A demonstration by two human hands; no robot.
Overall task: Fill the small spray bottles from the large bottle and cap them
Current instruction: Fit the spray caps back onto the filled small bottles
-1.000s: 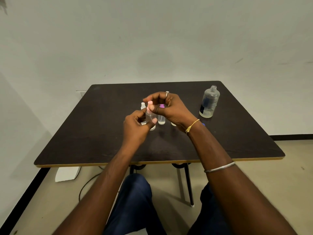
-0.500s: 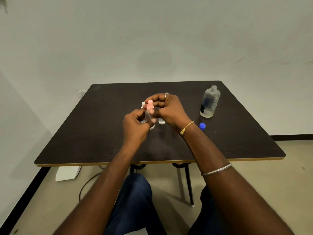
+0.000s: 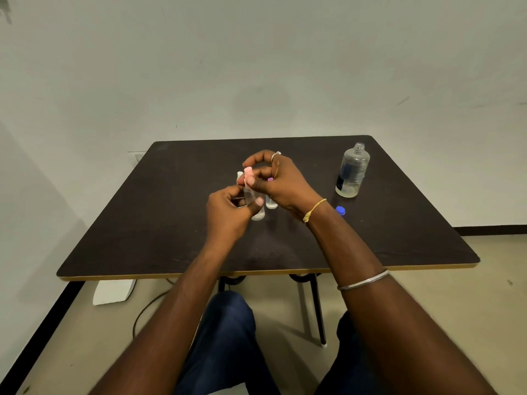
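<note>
One dark table [image 3: 148, 223] carries one large bottle [image 3: 352, 171], uncapped, at its right, and one blue cap [image 3: 340, 210] near it. Three small spray bottles cluster mid-table: the left hand [image 3: 228, 215] grips one clear bottle [image 3: 254, 205], the right hand [image 3: 281, 181] pinches its pink cap [image 3: 247, 171]. Since earlier, the hands have barely shifted.

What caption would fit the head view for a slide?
Left hand holds a small bottle while right hand fits its pink cap; large bottle stands open on the table.
</note>
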